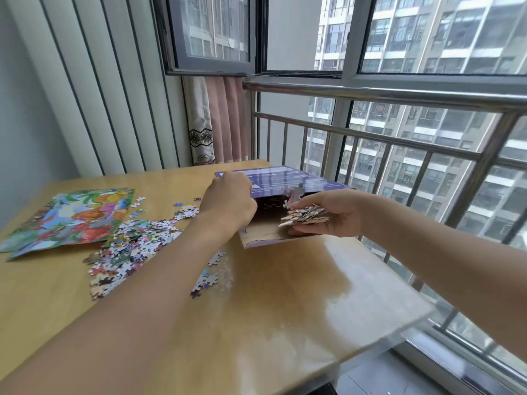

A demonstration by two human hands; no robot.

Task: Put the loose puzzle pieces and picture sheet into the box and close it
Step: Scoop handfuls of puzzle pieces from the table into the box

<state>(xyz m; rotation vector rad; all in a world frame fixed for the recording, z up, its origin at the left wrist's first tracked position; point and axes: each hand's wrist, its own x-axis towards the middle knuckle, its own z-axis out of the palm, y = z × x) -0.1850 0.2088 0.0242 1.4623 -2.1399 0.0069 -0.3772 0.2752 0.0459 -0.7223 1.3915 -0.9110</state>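
Purple cardboard makes up the box (285, 181), which lies at the centre of the frame on the wooden desk (285, 295) with its open end facing the camera. At that opening, the left hand (228, 201) grips the upper flap, fingers curled over its edge. Just right of centre, the right hand (328, 215) is cupped, palm up, around a handful of pieces (305, 216) at the box mouth; a few blurred pieces sit just above the handful. Left of centre, a loose pile of puzzle pieces (128, 252) spreads over the desk. Beyond it, at the left edge, the colourful picture sheet (71, 218) lies flat. Across the upper right, a metal railing (399, 132) runs before the windows.
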